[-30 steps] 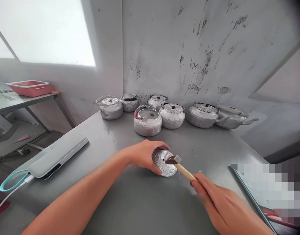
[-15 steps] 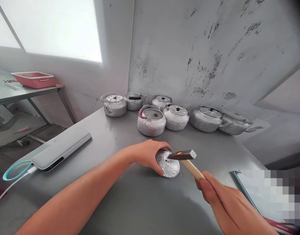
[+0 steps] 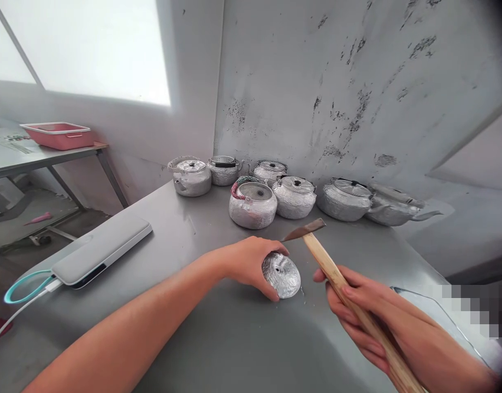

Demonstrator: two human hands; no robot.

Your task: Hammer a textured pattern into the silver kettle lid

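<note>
My left hand (image 3: pixel 254 266) is closed around the left rim of a round, dented silver kettle lid (image 3: pixel 284 277) with a small dark hole near its middle. The lid is tilted towards me over the grey table. In my right hand (image 3: pixel 361 311) is a hammer (image 3: pixel 322 252) with a pale wooden handle and a narrow metal head. The head is raised above and beyond the lid, apart from it. Just behind my left hand stands a lidless silver kettle (image 3: pixel 254 210) with a red and green wrapped handle.
More hammered kettles, one of them a lidded kettle (image 3: pixel 295 197), line the wall side of the grey table (image 3: pixel 234 338). A power bank (image 3: pixel 103 251) with a cable lies at left. A red basin (image 3: pixel 62 135) rests on another table. A flat, partly blurred object (image 3: pixel 435 308) is at right.
My right hand has turned and lifted the hammer head up off the lid, so more of the handle shows. My left hand and the lid have barely moved.
</note>
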